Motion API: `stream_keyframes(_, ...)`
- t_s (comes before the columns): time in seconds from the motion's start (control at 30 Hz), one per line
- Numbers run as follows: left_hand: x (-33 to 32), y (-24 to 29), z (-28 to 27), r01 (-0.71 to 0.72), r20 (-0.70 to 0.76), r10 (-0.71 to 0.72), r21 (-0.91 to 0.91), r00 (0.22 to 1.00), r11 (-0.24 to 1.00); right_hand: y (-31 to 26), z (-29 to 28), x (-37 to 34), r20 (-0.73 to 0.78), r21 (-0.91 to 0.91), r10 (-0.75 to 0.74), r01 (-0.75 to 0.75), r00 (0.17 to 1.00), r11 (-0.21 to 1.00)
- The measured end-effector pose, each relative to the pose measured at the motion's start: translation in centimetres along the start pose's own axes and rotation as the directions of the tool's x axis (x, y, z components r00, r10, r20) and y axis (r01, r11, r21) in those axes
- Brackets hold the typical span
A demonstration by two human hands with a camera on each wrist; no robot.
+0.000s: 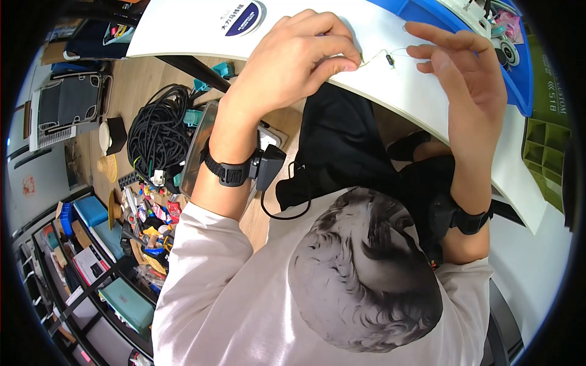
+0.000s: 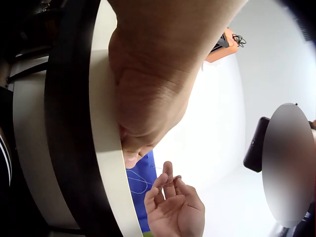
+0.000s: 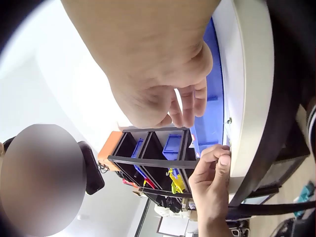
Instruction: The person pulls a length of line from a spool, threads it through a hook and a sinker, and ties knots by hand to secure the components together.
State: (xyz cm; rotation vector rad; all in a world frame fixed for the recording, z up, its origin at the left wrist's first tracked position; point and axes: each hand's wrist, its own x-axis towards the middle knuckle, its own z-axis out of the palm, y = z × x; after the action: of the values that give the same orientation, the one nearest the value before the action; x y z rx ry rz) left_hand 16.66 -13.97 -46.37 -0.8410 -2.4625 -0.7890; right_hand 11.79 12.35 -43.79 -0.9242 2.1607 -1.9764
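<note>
Closest to the head camera is a pale shirt with a large grey printed figure, the person's two arms reaching out past it on either side to a white tabletop. On the left forearm sits a black strap with a boxy black device; the right forearm wears a similar dark band.

The left hand is turned with its back upward, wrist bent inward, fingers curled and the thumb pressed against the forefinger right by the tabletop's near edge. Its grip is narrow, a pinch on the end of a thin line. Opposite it, the right hand is raised with the palm showing, its fingers spread loosely and bent a little toward the left hand, the thumb held apart from them. The line reaches that hand's fingertips; whether they press on it is too fine to tell.

Between the two hands, close to the right fingertips, a small dark piece lies along the line, over the white surface. Past the right hand is a blue tray, and beyond the left hand a round disc, white and purple, lies on the tabletop. Down on the floor is a coil of black cable.
</note>
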Motion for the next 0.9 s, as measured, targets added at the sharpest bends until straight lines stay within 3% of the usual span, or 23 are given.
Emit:
stream_keyframes(0.13,0.3,1.3,-0.2,0.072,0.022,-0.074,0.054,0.997,0.996,-0.6,0.5,-1.4,0.04,-0.027,-0.037,0.038,0.999,0.999)
stream_keyframes(0.2,1.0,2.7,-0.3,0.13,-0.043,-0.126,0.111,0.991,0.985,-0.7,0.9,-2.1,-0.041,0.05,0.029,-0.027,0.999,0.998)
stream_keyframes(0.33,1.8,3.3,0.4,0.146,-0.117,-0.131,0.134,0.985,0.98,-0.4,0.6,-3.0,-0.071,0.043,0.017,-0.014,0.997,0.999)
stream_keyframes(0.4,2.1,3.3,0.5,0.14,-0.103,-0.128,0.121,0.986,0.983,-0.4,0.3,-3.4,-0.044,-0.102,0.005,-0.01,0.999,0.995)
stream_keyframes(0.6,2.0,2.8,0.7,0.074,0.004,-0.074,0.07,0.997,0.995,-0.6,-0.2,-3.9,-0.063,-0.284,0.036,-0.053,0.997,0.957)
stream_keyframes(0.8,1.6,3.4,0.3,0.089,0.045,-0.088,-0.004,0.995,0.996,-0.9,-1.0,-4.1,-0.118,-0.356,0.117,-0.152,0.986,0.922)
stream_keyframes(0.9,1.6,3.0,0.8,0.129,0.002,-0.129,-0.015,0.992,0.992,-0.2,-1.7,-4.5,-0.116,-0.288,0.098,-0.128,0.988,0.949)
